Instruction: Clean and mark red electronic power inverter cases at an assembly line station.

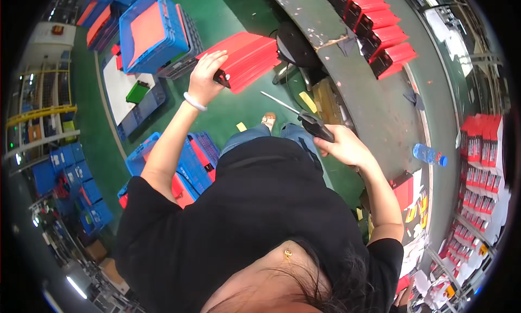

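Red ribbed part held up, left of the workbench.
Well left of the workbench I see a blue crate; next, the person's left hand grips the part's left end. Nearer the workbench, the right hand is wrapped round a black-handled tool with a thin metal shaft. On the workbench sits a row of similar red pieces.

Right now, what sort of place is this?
Probably a factory workshop: a workbench with a row of red-and-black parts, stacked blue crates, and a screwdriver-like tool in the right hand.
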The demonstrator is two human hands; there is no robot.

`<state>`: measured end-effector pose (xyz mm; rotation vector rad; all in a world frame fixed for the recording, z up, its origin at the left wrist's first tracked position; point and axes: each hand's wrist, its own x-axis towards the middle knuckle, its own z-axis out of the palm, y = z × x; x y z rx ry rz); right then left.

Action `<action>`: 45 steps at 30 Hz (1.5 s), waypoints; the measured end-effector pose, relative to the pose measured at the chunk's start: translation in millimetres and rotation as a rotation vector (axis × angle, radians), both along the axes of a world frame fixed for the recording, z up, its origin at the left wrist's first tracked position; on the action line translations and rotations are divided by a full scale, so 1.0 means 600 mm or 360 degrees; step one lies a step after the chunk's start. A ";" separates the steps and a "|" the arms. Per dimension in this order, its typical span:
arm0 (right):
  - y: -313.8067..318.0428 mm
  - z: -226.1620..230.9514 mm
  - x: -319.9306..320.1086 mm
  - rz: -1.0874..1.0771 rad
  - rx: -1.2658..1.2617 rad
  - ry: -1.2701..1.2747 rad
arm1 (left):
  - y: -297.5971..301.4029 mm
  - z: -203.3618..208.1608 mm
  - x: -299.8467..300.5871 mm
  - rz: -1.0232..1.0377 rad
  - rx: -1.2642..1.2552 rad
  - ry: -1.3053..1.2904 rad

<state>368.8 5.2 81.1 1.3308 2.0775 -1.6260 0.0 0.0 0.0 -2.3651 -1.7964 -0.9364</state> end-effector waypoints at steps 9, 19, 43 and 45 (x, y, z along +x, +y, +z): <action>-0.005 -0.010 -0.080 0.0039 0.0288 -0.0162 | -0.067 -0.015 -0.058 0.0565 -0.0450 -0.0727; 0.033 -0.098 -0.121 0.0034 0.0822 -0.0400 | -0.075 -0.161 -0.088 0.1116 -0.1326 -0.3570; 0.012 -0.100 -0.023 -0.0304 0.0057 0.0068 | -0.044 -0.165 -0.051 0.1246 -0.1246 -0.4264; 0.022 -0.088 0.048 -0.0964 -0.0069 0.0296 | -0.037 -0.153 -0.026 0.0710 -0.1388 -0.4248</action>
